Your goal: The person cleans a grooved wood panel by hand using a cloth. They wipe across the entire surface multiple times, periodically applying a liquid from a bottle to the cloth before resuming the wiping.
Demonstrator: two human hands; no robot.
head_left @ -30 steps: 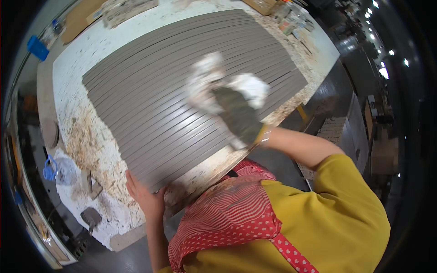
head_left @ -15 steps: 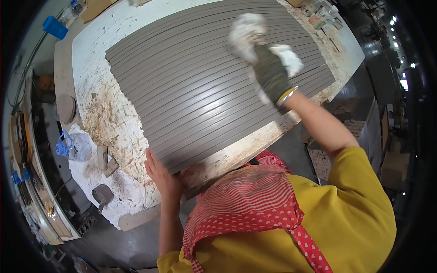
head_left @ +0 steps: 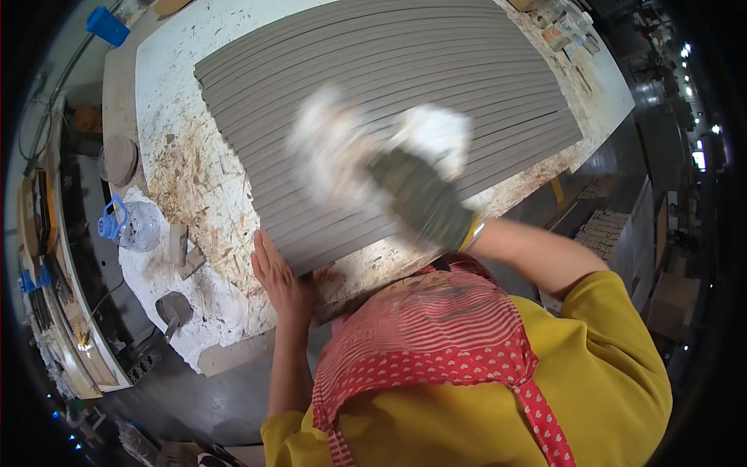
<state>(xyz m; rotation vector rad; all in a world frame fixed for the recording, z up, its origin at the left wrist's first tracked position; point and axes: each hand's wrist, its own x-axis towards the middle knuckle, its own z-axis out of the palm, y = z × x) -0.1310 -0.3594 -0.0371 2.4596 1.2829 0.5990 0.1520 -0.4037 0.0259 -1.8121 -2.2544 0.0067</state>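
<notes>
A large panel of grey-brown strips [head_left: 257, 117] laid side by side covers the middle of the table. Blurred by motion, my right hand [head_left: 424, 198] in a dark green work glove is closed on a white rag [head_left: 334, 148], whose loose part bulges out on both sides over the strips. My bare left hand [head_left: 282, 282] lies at the panel's near-left corner, fingers stretched out along the ends of the strips. Its thumb is at the table's near edge.
The white, stained tabletop [head_left: 175, 117] carries a clear jug with a blue handle [head_left: 140, 226], small blocks [head_left: 187, 253] and a round dark pot [head_left: 173, 309] at left. A blue cup [head_left: 107, 26] stands far left; bottles [head_left: 564, 31] far right. Stacked strips [head_left: 603, 233] sit beyond the right edge.
My right hand has swept the rag left and nearer to me across the panel. My left hand stays at the corner. The whole view has shifted slightly.
</notes>
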